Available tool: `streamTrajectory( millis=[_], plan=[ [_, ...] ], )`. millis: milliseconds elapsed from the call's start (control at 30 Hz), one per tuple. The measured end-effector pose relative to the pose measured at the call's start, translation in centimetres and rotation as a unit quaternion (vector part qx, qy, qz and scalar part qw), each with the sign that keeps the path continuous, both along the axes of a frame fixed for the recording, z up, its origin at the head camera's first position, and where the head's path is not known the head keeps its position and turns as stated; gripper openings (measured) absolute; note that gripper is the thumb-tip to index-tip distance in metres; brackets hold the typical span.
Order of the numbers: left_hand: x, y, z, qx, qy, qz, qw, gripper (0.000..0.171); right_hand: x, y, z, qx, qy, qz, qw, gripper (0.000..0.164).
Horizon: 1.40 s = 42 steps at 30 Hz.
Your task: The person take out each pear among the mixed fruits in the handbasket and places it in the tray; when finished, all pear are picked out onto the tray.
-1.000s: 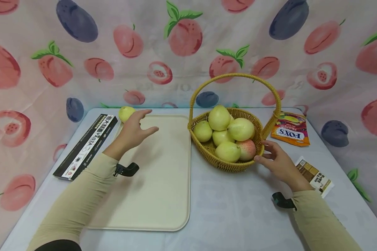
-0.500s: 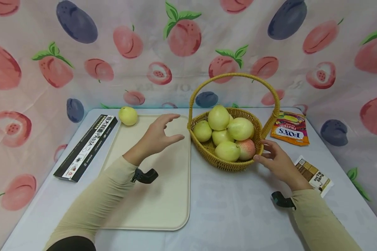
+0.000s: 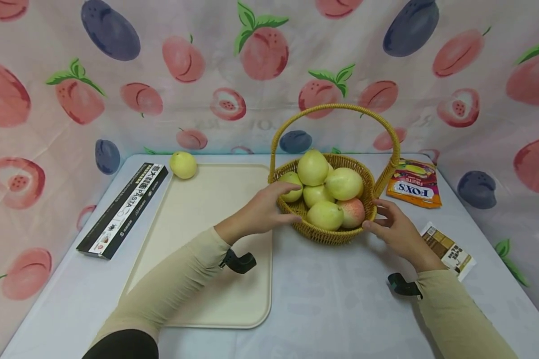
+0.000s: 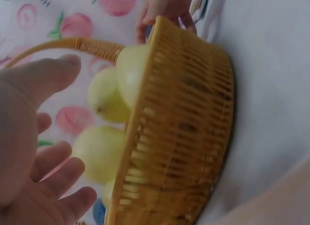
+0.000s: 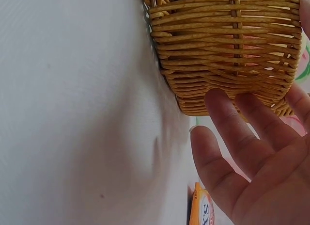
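While the left hand (image 3: pixel 259 212) hangs with its thumb and fingers spread just beside the yellow-green pears (image 3: pixel 313 168), the right hand (image 3: pixel 397 234) grips the right end of the wicker basket (image 3: pixel 327 238), which carries them between both hands.

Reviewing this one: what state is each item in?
Basket: upright, fruit inside
Left hand: empty, thumb parted from fingers
Right hand: touching basket's end
Loose fruit: outside basket
Tray: flat
Pasta box: flat, apparently closed
Fox's bag: flat, seal unclear
Printed packet: flat, partly hidden
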<state>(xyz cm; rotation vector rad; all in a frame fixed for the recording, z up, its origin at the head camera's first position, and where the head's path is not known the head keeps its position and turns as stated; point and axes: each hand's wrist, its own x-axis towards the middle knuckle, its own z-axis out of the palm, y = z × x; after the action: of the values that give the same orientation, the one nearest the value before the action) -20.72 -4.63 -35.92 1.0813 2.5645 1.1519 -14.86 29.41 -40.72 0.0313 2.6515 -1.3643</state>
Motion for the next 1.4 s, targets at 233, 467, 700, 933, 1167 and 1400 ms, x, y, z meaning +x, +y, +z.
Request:
streamTrajectory(
  millis=[233,467,700,933,1167,1400],
  plan=[
    [-0.1,2.3,-0.5,-0.012,-0.006,-0.033,0.9994,0.068,0.1,-0.1,-0.2,-0.003,-0.001,-0.002,1.0,0.084],
    [-0.6,4.0,-1.1,-0.035,-0.028,-0.047,0.9979,0.069,0.1,-0.2,-0.2,-0.007,0.003,-0.001,1.0,0.082],
    [-1.4,5.3,-1.2,-0.067,-0.036,-0.051,0.9958,0.069,0.2,-0.2,-0.2,-0.007,0.002,-0.001,1.0,0.083],
    [-1.8,6.3,-1.5,-0.068,-0.016,-0.065,0.9954,0.063,0.1,-0.2,-0.2,-0.013,0.001,0.0,1.0,0.083],
    [-1.8,7.0,-1.4,-0.083,-0.005,-0.072,0.994,0.061,0.0,-0.1,-0.3,-0.011,0.006,0.001,1.0,0.083],
    [-2.0,7.3,-1.3,-0.118,-0.007,-0.077,0.9899,0.063,0.2,0.0,-0.3,-0.013,0.008,-0.002,1.0,0.083]
  ],
)
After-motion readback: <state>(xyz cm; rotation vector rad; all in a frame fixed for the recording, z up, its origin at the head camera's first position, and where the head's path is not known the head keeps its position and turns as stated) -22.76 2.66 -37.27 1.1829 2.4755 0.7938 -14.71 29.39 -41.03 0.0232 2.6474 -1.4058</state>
